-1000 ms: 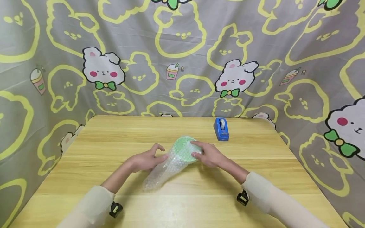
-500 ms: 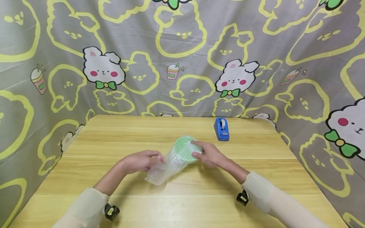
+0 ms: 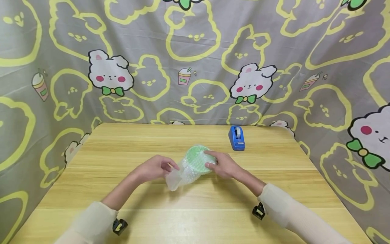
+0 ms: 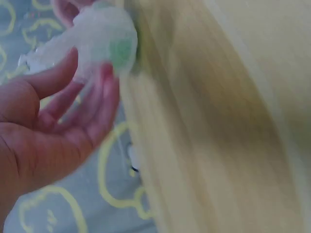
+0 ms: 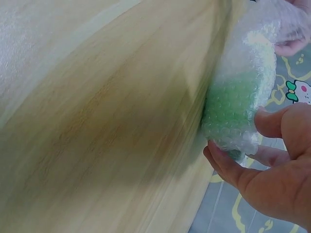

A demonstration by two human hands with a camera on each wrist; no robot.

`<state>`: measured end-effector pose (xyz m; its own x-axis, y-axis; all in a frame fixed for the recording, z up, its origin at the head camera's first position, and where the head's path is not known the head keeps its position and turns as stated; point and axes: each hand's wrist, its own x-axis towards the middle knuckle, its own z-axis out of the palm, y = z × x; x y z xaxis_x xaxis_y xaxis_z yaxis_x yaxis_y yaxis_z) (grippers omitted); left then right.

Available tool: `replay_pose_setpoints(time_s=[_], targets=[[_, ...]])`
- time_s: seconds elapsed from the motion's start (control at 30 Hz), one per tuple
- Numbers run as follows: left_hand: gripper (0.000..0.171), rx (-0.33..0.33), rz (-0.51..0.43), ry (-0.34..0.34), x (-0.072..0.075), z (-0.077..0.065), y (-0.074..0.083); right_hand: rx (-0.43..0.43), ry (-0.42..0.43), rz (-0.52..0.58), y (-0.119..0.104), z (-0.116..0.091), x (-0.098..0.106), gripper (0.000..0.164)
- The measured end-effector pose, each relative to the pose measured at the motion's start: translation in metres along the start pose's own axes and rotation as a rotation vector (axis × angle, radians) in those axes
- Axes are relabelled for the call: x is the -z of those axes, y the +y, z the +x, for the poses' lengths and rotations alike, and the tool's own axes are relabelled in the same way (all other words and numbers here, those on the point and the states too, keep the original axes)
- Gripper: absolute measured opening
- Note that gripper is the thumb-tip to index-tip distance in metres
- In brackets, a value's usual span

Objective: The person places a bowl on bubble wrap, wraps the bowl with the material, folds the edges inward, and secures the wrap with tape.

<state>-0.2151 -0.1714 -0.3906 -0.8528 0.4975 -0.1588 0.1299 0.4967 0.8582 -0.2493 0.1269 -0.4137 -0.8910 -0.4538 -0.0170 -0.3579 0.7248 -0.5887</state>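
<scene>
A round green object (image 3: 198, 159) wrapped in clear bubble wrap (image 5: 248, 48) lies on the table, its flat green face up. The wrap hides its exact kind. My right hand (image 3: 224, 165) grips its right side, with the thumb (image 5: 272, 122) on the upper edge and fingers lower on the side. At the other end, the loose tail of the bubble wrap (image 3: 173, 181) bunches and sticks out. My left hand (image 3: 156, 167) is at this tail, fingertips touching it. In the left wrist view, that hand's thumb (image 4: 60, 75) and bent fingers stand apart, slightly blurred.
A blue tape dispenser (image 3: 237, 138) with a roll of clear tape stands at the back right of the wooden table (image 3: 128, 142). Behind the table hangs a grey curtain (image 3: 207, 44) with yellow outlines and cartoon rabbits.
The left hand has pushed the wrap's loose tail inward, toward the green object, so the tail now looks shorter and bunched. The right hand has stayed in place.
</scene>
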Motion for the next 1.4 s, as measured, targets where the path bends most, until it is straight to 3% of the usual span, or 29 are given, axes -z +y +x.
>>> replay_pose_setpoints(time_s=[0.17,0.3,0.4,0.6,0.87,1.03,1.2,1.4], targets=[[0.017,-0.053,0.283,0.223,-0.014,0.009,0.017,0.006,-0.001,-0.004,-0.001,0.001,0.001,0.053],[0.007,-0.100,0.346,0.270,-0.021,0.018,0.027,0.009,-0.004,-0.010,-0.001,0.002,0.000,0.053],[0.002,-0.137,0.353,0.260,-0.025,0.027,0.033,0.007,-0.006,-0.008,-0.001,0.002,0.000,0.054],[0.015,-0.195,0.367,0.236,-0.029,0.050,0.037,-0.009,-0.007,-0.014,-0.001,0.003,0.000,0.054],[0.022,-0.121,0.308,0.384,-0.036,0.070,0.035,0.010,0.004,-0.044,-0.004,0.005,0.000,0.043],[0.023,-0.140,0.341,0.449,-0.041,0.078,0.031,0.016,0.010,-0.056,-0.005,0.007,0.001,0.035],[0.023,-0.148,0.346,0.446,-0.045,0.087,0.028,0.007,0.023,-0.038,-0.004,0.007,0.001,0.037],[0.022,-0.090,0.277,0.391,-0.048,0.098,0.024,-0.014,0.033,-0.012,-0.004,0.008,0.001,0.039]])
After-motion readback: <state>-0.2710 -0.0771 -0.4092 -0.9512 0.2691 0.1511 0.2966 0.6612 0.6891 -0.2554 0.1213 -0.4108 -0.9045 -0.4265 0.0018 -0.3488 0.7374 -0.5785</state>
